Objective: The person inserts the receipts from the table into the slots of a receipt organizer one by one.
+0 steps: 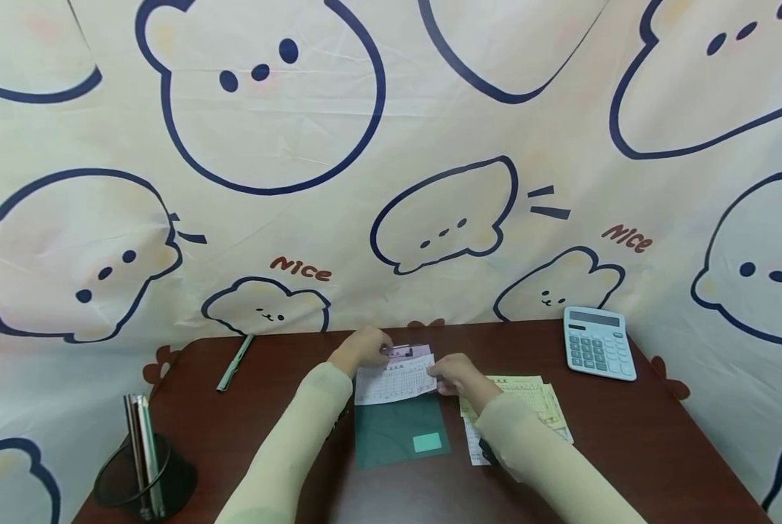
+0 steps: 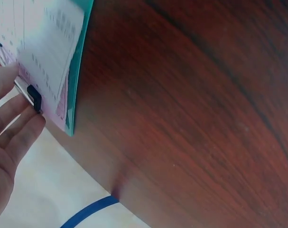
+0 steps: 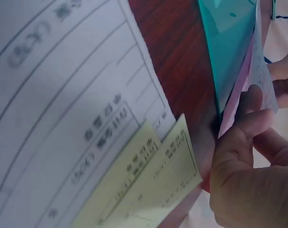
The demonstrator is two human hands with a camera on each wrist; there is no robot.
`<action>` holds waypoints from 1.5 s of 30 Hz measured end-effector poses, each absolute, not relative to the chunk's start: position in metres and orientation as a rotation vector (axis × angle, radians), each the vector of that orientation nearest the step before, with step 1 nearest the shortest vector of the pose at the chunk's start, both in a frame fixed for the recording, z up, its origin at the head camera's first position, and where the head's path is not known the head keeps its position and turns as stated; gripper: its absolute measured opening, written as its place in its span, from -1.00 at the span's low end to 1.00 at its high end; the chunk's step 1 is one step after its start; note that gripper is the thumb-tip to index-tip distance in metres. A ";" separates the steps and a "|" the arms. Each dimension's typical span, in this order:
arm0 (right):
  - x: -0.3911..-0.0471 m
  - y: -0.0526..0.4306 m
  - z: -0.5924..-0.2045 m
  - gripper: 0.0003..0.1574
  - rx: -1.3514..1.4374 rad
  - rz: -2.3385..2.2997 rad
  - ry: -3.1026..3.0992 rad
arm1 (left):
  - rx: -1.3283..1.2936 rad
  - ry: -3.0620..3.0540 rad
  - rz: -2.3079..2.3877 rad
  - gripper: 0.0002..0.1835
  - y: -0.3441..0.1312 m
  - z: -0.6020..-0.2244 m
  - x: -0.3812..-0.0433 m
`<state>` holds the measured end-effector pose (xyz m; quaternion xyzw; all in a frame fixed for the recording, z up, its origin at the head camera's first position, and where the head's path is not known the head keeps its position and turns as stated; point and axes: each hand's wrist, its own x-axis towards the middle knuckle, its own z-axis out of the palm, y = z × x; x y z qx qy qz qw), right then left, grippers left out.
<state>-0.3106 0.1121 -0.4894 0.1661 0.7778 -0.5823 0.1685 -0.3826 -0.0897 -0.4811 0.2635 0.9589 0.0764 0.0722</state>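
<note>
Aligning a white sheet (image 1: 393,384) on the green clipboard (image 1: 397,433) seems the step; at the clipboard's top, left hand (image 1: 363,349) fingers pinch its clip (image 2: 34,98); at its right, right hand (image 1: 459,375) fingers pinch the sheet's edge; next, probably, squaring it under the clip.

A cream fabric backdrop (image 1: 345,225), creased in places, stands behind and beside a dark reddish-brown wood-grain table (image 1: 626,437); navy-outlined cartoon animal heads (image 1: 276,109) and brownish-red "Nice" lettering (image 1: 301,269) decorate it, and a pale sheen lies on the table's near part
</note>
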 end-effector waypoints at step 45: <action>-0.310 0.092 -0.506 -0.46 0.499 -1.458 2.358 | 0.959 2.889 0.025 -0.84 -0.080 -0.479 -0.372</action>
